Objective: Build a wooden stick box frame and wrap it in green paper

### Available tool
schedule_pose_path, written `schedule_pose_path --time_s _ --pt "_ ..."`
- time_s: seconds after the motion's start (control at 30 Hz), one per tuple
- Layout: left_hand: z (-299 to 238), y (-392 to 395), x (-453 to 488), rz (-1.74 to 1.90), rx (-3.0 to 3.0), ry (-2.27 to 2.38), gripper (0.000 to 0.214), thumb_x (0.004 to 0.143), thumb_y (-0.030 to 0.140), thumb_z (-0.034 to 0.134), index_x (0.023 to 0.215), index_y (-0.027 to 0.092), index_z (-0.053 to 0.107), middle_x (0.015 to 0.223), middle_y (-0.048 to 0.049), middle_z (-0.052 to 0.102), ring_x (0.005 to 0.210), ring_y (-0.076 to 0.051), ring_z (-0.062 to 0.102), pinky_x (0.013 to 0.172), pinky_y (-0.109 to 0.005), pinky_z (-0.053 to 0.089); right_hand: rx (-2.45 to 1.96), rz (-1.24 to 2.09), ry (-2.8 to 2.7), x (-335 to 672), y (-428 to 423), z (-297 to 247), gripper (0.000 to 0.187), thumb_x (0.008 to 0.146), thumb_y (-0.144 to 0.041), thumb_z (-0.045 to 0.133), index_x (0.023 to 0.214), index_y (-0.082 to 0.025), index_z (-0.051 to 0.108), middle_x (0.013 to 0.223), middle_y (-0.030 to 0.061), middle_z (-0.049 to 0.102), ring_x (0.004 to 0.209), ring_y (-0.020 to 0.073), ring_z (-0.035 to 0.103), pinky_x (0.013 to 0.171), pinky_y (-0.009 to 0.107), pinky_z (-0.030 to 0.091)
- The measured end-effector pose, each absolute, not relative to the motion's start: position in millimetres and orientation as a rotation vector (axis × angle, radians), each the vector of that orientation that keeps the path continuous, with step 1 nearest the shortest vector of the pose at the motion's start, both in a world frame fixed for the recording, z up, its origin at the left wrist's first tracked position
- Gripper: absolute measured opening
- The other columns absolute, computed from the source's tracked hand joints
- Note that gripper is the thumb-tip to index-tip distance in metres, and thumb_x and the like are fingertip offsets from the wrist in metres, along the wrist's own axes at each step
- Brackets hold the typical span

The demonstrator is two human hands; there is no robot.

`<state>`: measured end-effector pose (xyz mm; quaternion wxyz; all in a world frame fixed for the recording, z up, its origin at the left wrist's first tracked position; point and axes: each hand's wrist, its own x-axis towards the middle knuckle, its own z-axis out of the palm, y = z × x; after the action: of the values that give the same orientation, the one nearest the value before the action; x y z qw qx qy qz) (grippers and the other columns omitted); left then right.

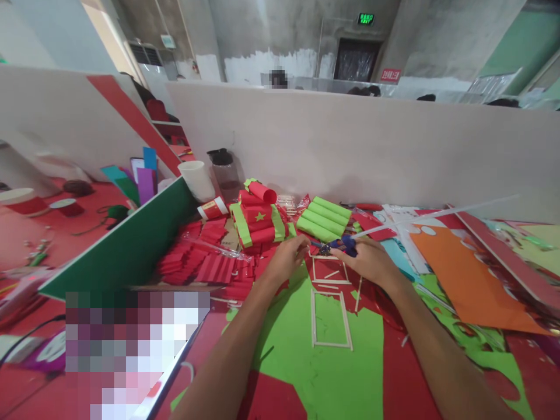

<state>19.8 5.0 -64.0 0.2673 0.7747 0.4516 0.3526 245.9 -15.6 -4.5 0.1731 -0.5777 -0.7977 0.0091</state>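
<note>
My right hand point(365, 259) is wrapped round a blue glue gun point(349, 245), and a long clear glue stick point(420, 220) runs out of its back to the right. The gun's nozzle points left toward my left hand point(291, 256). That hand's fingers are pinched together near the nozzle; what is between them is too small to tell. Below the hands, a rectangular frame of pale wooden sticks point(314, 318) lies on a green sheet point(289, 344). A second stick frame point(330, 282) is just beyond it, with loose sticks around.
Behind my hands are a red and green paper model point(261, 217) and green paper rolls point(324, 216). Folded red paper point(214, 268) lies left, beside a green board point(118, 251). An orange sheet point(464, 280) is at right. A bottle point(225, 175) and white cup point(196, 179) stand at the back.
</note>
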Motion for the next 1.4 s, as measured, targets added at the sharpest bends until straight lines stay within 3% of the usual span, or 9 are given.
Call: schedule_pose_path --time_s 0.17,0.33,0.63,0.87,1.17,1.4 --pt "-61 4 18 0.972 2.19 1.201 0.013 0.087 0.021 0.045 0.094 0.018 0.056 0.089 -0.0041 0.064 0.078 -0.015 0.058 0.07 -0.025 0.044 -1.624 -0.016 -2.289 244 -18 -9 0.047 0.083 -0.061 0.045 0.065 -0.024 0.067 0.073 0.0078 0.069 0.078 0.0261 0.062 0.073 0.036 0.044" --pt "-58 5 18 1.015 2.07 1.203 0.015 0.087 0.022 0.047 0.096 0.017 0.057 0.091 -0.0044 0.064 0.08 -0.015 0.057 0.073 -0.026 0.045 -1.679 0.084 -2.237 246 -19 -7 0.043 0.081 -0.059 0.049 0.071 -0.023 0.07 0.077 0.0095 0.07 0.085 0.0295 0.062 0.077 0.038 0.044" --pt "-42 1 25 1.189 1.563 1.039 0.022 0.081 0.037 0.059 0.084 0.015 0.059 0.075 -0.0017 0.062 0.068 -0.013 0.056 0.064 -0.025 0.045 -1.492 0.591 -1.707 265 -11 -11 0.04 0.073 -0.049 0.066 0.097 -0.018 0.069 0.09 0.0059 0.073 0.084 0.0263 0.065 0.074 0.034 0.05" --pt "-38 -12 45 1.199 1.405 0.923 0.025 0.075 0.04 0.066 0.077 0.015 0.061 0.072 -0.002 0.064 0.065 -0.013 0.057 0.061 -0.024 0.044 -1.29 0.961 -1.474 260 -11 -19 0.035 0.065 -0.039 0.076 0.092 -0.017 0.07 0.094 0.007 0.073 0.08 0.0238 0.066 0.071 0.034 0.052" --pt "-40 -15 53 1.184 1.299 0.895 0.022 0.071 0.035 0.072 0.076 0.016 0.062 0.073 -0.0032 0.066 0.068 -0.015 0.06 0.067 -0.029 0.049 -1.316 0.86 -1.631 250 -17 -8 0.021 0.068 -0.033 0.073 0.084 -0.019 0.072 0.092 0.0061 0.074 0.087 0.0245 0.067 0.079 0.036 0.052" --pt "-34 -19 54 1.187 1.265 0.878 0.021 0.07 0.033 0.073 0.074 0.015 0.062 0.073 -0.0034 0.066 0.067 -0.014 0.061 0.067 -0.029 0.05 -1.327 0.785 -1.635 250 -13 -14 0.033 0.067 -0.034 0.073 0.096 -0.018 0.069 0.091 0.0067 0.073 0.083 0.0242 0.067 0.077 0.037 0.053"
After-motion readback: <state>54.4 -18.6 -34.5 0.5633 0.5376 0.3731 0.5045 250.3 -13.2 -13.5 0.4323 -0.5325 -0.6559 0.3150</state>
